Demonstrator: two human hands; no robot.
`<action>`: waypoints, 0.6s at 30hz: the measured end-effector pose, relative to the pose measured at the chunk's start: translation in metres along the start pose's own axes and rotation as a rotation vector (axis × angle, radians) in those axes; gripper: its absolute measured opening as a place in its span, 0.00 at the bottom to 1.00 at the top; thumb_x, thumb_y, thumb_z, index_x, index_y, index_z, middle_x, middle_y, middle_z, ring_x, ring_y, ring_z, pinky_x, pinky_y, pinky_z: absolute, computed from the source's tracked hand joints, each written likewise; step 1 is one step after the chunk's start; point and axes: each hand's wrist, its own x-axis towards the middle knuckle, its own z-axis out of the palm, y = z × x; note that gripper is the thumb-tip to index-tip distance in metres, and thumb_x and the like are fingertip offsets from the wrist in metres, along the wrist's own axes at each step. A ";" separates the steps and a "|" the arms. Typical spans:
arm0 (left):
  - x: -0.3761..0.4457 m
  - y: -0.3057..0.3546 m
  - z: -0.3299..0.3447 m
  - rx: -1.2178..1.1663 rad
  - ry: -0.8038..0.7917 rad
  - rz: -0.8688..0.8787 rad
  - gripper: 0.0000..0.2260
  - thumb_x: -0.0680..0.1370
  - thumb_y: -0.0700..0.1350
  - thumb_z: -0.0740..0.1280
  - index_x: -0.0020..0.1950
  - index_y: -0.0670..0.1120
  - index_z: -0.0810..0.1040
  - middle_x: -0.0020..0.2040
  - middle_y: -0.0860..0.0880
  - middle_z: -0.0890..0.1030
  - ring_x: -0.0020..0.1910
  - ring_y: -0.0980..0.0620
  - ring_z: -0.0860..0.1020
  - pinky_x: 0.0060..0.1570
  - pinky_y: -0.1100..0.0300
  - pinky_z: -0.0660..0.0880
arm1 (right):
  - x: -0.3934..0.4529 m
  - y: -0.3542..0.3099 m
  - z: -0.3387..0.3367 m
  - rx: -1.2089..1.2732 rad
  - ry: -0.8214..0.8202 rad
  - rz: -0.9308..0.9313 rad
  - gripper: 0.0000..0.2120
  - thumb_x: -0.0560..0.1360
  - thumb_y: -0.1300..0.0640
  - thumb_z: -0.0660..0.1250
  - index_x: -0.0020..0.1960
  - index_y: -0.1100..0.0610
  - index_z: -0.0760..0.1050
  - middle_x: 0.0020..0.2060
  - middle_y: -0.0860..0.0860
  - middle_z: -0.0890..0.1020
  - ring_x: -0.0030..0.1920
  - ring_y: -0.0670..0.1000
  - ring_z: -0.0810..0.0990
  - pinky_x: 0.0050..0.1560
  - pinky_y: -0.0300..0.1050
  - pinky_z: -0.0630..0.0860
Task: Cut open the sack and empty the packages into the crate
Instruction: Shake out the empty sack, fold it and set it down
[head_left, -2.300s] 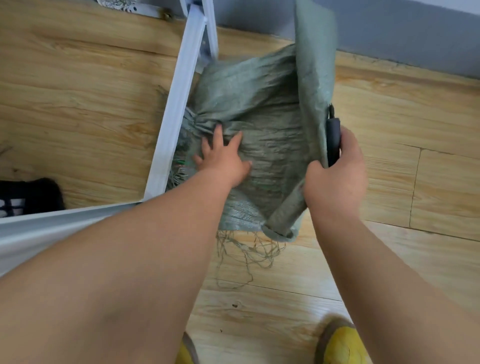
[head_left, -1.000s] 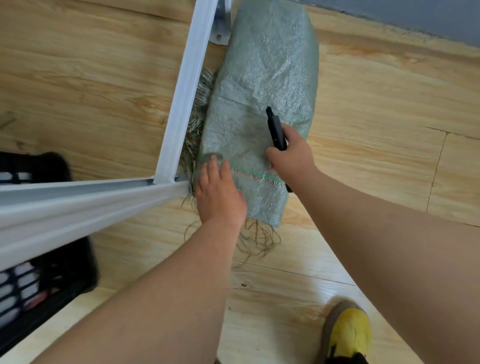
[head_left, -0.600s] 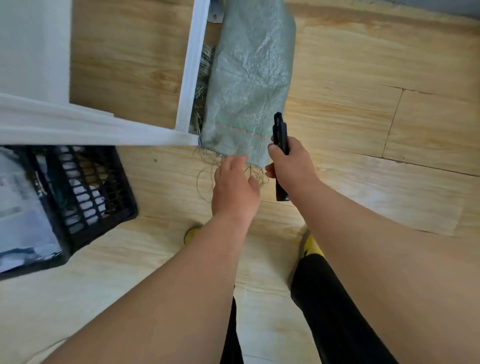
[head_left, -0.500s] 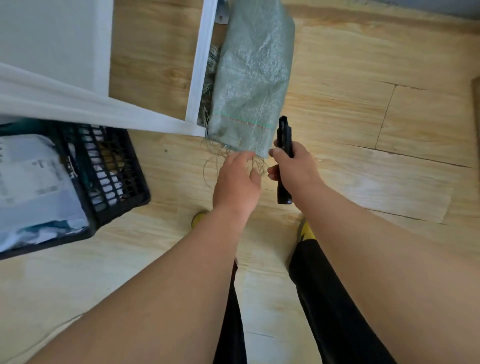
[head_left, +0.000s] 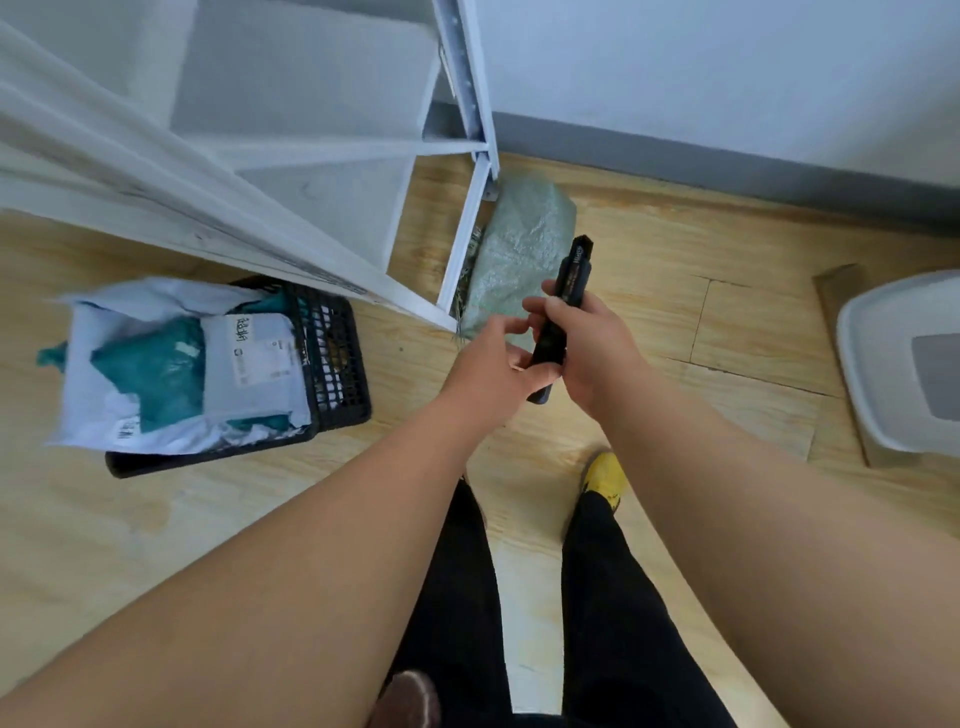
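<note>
Head view, you standing, looking down at wood-plank floor (head_left: 675, 249).

Your right hand (head_left: 597, 353) is wrapped round the black utility knife (head_left: 563, 306), held roughly upright with its tip pointing away from you. Your left hand (head_left: 493, 364) is right up against it: fingers curled at the knife's lower end and touching the handle, so both hands are together on the one tool. Whether a blade is extended, you cannot tell from here.

The green woven sack (head_left: 519, 249) lies flat and folded on the floor, pushed against the foot of the white metal shelf (head_left: 462, 249), close to the grey skirting. Frayed threads show along its left edge and near end. Neither hand touches it.

The black plastic crate (head_left: 337, 364) sits on the floor to your left, partly under the shelf frame. The packages (head_left: 182, 374) are in it, heaped above the rim: white and grey mailer bags plus teal ones, one grey bag with a printed label facing up.

Far right: a white plastic container (head_left: 893, 364) beside a strip of cardboard (head_left: 839, 296). One yellow shoe (head_left: 602, 475) is visible between your arms
</note>
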 end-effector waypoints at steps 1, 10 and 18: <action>-0.009 0.009 -0.008 0.016 0.028 0.019 0.21 0.73 0.50 0.73 0.63 0.52 0.68 0.48 0.54 0.80 0.47 0.56 0.80 0.43 0.63 0.73 | -0.011 -0.013 0.004 -0.031 -0.028 -0.023 0.10 0.79 0.62 0.62 0.59 0.55 0.74 0.50 0.51 0.82 0.47 0.49 0.79 0.43 0.45 0.79; -0.107 0.061 -0.071 -0.173 0.379 0.187 0.11 0.76 0.43 0.67 0.58 0.51 0.75 0.52 0.54 0.81 0.49 0.56 0.81 0.48 0.59 0.79 | -0.117 -0.109 0.057 -0.468 -0.311 -0.247 0.12 0.77 0.63 0.65 0.58 0.53 0.76 0.54 0.52 0.82 0.52 0.51 0.82 0.51 0.43 0.79; -0.188 0.074 -0.132 -0.260 0.618 0.277 0.13 0.74 0.41 0.71 0.56 0.49 0.73 0.48 0.56 0.80 0.50 0.54 0.81 0.51 0.50 0.80 | -0.197 -0.140 0.130 -0.615 -0.560 -0.420 0.18 0.77 0.65 0.66 0.65 0.56 0.74 0.54 0.55 0.82 0.53 0.54 0.82 0.50 0.42 0.80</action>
